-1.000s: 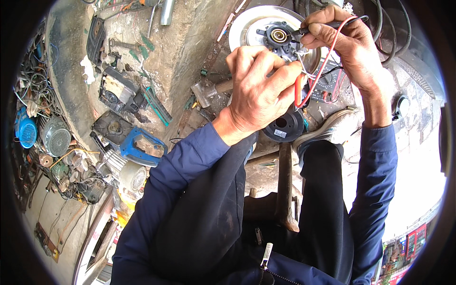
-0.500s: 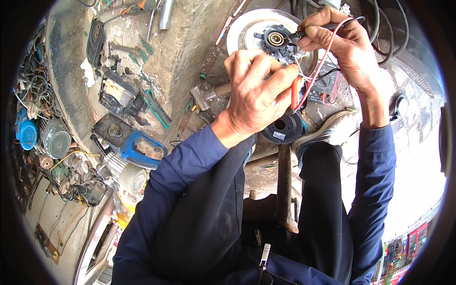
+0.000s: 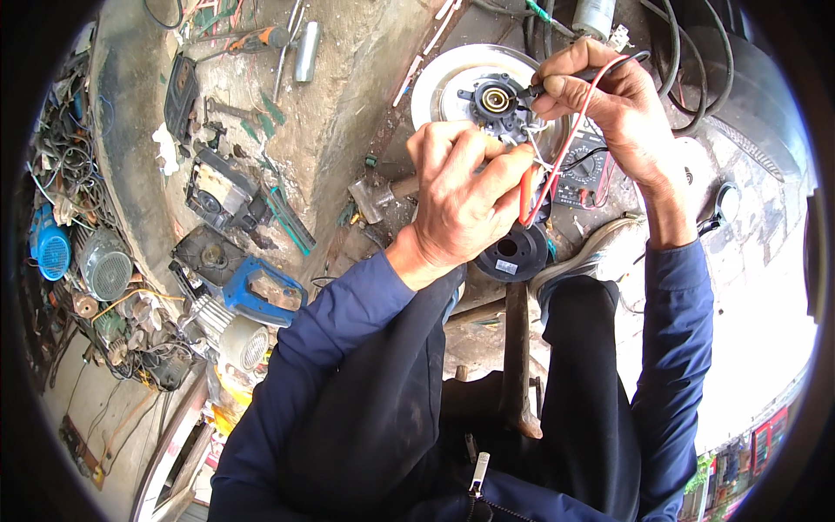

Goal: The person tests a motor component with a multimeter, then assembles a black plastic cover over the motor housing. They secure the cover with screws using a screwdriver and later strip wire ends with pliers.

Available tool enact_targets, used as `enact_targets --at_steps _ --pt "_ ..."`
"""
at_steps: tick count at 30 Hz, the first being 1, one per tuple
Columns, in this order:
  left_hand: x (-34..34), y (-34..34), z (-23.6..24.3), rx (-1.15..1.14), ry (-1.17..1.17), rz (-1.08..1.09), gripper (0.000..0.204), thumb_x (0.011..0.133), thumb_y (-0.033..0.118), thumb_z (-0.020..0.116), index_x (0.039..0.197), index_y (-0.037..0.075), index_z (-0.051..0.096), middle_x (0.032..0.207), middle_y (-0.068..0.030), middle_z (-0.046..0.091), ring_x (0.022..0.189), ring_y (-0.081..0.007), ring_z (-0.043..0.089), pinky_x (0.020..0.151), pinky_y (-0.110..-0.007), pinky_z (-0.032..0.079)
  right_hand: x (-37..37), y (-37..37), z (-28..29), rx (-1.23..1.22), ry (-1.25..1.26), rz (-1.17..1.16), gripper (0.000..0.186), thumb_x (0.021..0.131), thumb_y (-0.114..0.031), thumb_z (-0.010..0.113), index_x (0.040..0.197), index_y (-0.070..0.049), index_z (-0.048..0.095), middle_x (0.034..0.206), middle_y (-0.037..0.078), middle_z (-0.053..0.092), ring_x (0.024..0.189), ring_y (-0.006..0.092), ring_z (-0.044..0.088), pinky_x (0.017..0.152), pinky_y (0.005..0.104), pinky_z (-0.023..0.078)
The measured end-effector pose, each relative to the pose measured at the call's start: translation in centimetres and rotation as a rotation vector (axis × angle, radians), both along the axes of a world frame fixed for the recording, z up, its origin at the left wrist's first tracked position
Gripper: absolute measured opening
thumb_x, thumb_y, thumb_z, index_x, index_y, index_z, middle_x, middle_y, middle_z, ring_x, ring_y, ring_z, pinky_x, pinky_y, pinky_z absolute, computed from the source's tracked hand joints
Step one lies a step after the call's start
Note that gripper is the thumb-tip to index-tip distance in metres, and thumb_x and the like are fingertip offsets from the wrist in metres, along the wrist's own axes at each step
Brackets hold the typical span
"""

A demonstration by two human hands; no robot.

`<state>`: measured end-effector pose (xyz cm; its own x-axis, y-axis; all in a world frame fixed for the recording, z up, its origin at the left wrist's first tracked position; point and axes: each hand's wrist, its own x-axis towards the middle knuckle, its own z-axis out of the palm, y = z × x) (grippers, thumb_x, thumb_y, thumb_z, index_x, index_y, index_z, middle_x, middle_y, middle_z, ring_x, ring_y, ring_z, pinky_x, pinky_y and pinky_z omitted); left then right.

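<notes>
My right hand (image 3: 619, 103) pinches the black probe (image 3: 529, 91); my left hand (image 3: 461, 198) grips the red probe (image 3: 526, 197), its tip hidden from me.

Left hand (image 3: 457, 200) mine: back upward, fingers (image 3: 501, 177) curled. My right hand (image 3: 617, 100): farther out, thumb (image 3: 571, 89) and fingers pinched.

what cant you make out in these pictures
All in the head view:
Red probe: tip hidden by the left hand.
Metal disc: lower part hidden behind the same hand.
Multimeter: dial markings too small.
Grey cylinder: cut off by the top edge.
</notes>
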<state>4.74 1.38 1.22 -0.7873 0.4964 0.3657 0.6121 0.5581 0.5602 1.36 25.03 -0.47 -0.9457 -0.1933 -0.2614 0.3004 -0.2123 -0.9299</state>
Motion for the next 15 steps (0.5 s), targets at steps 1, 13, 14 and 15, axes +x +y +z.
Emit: enact_targets --at_steps 1,13,14,15 --pt "0.0 0.0 0.0 0.003 -0.007 0.000 0.036 0.076 0.012 0.095 0.109 0.015 0.080 0.093 0.0001 0.066 0.095 -0.0264 0.059 0.090 -0.041 0.045 0.0 0.0 0.1 0.018 -0.040 -0.006 0.016 0.103 -0.011 0.072 0.108 0.004 0.073 0.101 0.011 0.077 0.094 0.0204 0.079 0.088 0.0351 0.063" --pt "0.1 0.1 0.3 -0.002 -0.039 0.006 0.038 0.077 0.012 0.091 0.113 0.016 0.079 0.091 0.0039 0.066 0.097 -0.0246 0.058 0.094 -0.047 0.040 -0.1 -0.6 1.1 -0.008 -0.083 -0.042 0.010 0.103 -0.007 0.074 0.105 0.003 0.073 0.091 0.009 0.077 0.086 0.0152 0.075 0.082 0.0308 0.060" --pt "0.1 0.1 0.4 -0.009 -0.047 0.008 0.035 0.079 0.014 0.091 0.112 0.016 0.079 0.091 0.0038 0.066 0.096 -0.0244 0.058 0.093 -0.047 0.040 -0.1 -0.6 1.1 -0.016 -0.093 -0.040 0.010 0.102 -0.007 0.074 0.104 0.003 0.072 0.091 0.009 0.077 0.086 0.0151 0.075 0.082 0.0308 0.060" --pt "0.1 0.1 0.4 -0.023 -0.036 -0.001 0.038 0.077 0.012 0.093 0.112 0.016 0.079 0.092 0.0025 0.065 0.095 -0.0251 0.058 0.092 -0.045 0.041 -0.1 -0.6 1.2 -0.024 -0.097 -0.042 0.010 0.102 -0.007 0.074 0.104 0.003 0.072 0.091 0.009 0.077 0.087 0.0151 0.075 0.082 0.0307 0.060"
